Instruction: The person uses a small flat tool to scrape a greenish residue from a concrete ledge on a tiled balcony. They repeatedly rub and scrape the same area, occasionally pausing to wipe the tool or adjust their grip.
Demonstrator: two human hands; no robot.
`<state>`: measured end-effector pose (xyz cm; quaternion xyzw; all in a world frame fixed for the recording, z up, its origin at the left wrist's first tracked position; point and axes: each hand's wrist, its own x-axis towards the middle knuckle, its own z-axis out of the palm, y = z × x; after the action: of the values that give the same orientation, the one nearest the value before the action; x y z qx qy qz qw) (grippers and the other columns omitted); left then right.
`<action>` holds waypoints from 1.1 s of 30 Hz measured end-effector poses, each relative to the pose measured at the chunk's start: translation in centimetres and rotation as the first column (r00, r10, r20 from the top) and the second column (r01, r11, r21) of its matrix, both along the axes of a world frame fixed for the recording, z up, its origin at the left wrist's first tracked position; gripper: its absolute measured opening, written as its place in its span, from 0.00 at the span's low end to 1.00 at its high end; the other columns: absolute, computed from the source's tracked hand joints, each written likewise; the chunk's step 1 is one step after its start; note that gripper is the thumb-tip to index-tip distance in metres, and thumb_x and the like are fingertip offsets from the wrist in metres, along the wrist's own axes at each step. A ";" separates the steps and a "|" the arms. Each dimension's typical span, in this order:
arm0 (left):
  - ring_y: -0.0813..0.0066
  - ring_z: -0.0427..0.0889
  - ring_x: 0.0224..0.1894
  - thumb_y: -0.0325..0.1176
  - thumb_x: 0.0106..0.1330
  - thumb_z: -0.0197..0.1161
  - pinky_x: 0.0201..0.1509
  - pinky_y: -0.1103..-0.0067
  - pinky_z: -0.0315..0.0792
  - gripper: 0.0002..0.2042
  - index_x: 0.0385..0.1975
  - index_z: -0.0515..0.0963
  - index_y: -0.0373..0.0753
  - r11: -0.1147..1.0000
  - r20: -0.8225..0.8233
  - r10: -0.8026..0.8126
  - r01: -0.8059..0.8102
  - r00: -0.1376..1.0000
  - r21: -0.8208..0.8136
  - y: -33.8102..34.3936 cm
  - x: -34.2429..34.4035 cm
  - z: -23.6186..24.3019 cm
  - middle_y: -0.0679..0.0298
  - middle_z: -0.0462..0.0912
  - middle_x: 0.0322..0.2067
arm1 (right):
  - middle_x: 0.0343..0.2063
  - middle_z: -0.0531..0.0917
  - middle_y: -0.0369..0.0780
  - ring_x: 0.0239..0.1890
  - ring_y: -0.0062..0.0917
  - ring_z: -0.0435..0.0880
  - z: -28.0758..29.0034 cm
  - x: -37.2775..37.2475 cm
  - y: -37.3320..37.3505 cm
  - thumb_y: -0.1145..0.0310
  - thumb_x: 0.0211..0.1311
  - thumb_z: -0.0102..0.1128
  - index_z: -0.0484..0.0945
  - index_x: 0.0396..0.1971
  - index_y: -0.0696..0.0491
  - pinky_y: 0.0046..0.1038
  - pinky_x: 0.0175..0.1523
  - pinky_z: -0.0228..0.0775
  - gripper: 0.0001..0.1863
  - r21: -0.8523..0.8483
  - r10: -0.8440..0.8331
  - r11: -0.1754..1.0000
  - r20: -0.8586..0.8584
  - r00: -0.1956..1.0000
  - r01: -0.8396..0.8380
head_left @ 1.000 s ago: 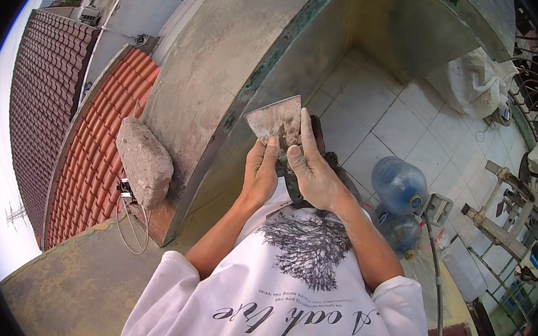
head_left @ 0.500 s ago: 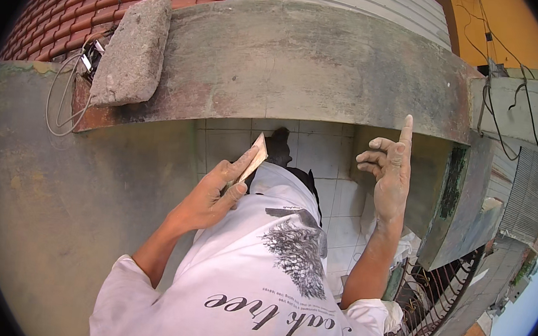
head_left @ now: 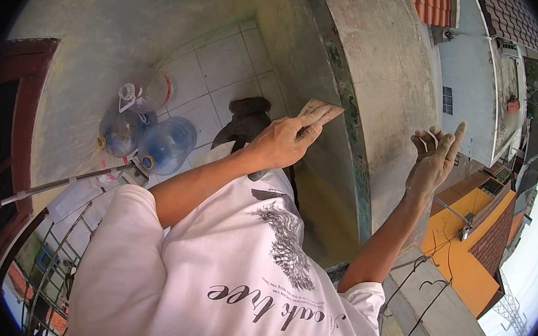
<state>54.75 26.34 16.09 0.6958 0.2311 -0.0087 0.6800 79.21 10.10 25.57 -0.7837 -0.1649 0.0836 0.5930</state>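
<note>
The left hand [head_left: 280, 145] pinches a thin sandpaper sheet [head_left: 317, 110] flat against the parapet wall [head_left: 305, 49]; light, floppy and gritty, it likely handles best pressed under spread fingers. The right hand [head_left: 433, 160] hangs open, holding nothing.

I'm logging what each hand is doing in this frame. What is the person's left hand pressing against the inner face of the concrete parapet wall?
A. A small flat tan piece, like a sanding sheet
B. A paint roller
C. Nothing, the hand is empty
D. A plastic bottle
A: the left hand holds a small flat tan piece against the parapet wall, while the right hand is raised, open and empty.
</note>
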 end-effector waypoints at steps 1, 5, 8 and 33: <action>0.42 0.74 0.74 0.55 0.88 0.46 0.77 0.61 0.69 0.31 0.83 0.62 0.45 0.998 -0.040 0.058 -0.058 0.998 -0.008 -1.1 0.2 0.0 0.45 0.76 0.73 | 0.40 0.81 0.37 0.38 0.23 0.88 -0.5 1.2 1.1 0.56 0.90 0.47 0.54 0.85 0.55 0.31 0.43 0.86 0.34 0.042 0.066 0.997 0.000 0.998 -0.066; 0.44 0.73 0.75 0.54 0.88 0.45 0.78 0.61 0.68 0.30 0.83 0.62 0.45 0.977 -0.090 0.188 -0.195 0.978 -0.082 -4.0 2.1 0.2 0.45 0.73 0.74 | 0.34 0.81 0.36 0.35 0.20 0.86 -2.9 4.0 7.2 0.62 0.89 0.47 0.58 0.82 0.59 0.27 0.40 0.81 0.31 0.168 0.160 0.972 0.045 0.986 -0.165; 0.38 0.79 0.68 0.51 0.88 0.47 0.74 0.60 0.73 0.29 0.81 0.64 0.40 0.940 -0.020 0.329 -0.330 0.944 -0.086 -6.0 3.3 -0.1 0.39 0.81 0.64 | 0.31 0.80 0.35 0.32 0.18 0.81 -4.2 4.4 10.2 0.64 0.89 0.46 0.61 0.81 0.60 0.24 0.38 0.76 0.29 0.109 0.110 0.986 0.144 0.983 -0.126; 0.52 0.55 0.85 0.44 0.91 0.41 0.86 0.64 0.57 0.26 0.84 0.58 0.46 0.790 0.030 0.574 -0.545 0.818 -0.281 -6.4 7.9 0.2 0.56 0.59 0.83 | 0.30 0.78 0.34 0.29 0.18 0.74 -4.9 5.0 10.8 0.64 0.86 0.44 0.66 0.79 0.61 0.24 0.32 0.66 0.28 0.073 0.079 0.993 0.191 0.979 -0.094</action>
<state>62.61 19.89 16.25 0.5001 0.3846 0.2026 0.7490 84.22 20.87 20.62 -0.7554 -0.2572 0.0284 0.6021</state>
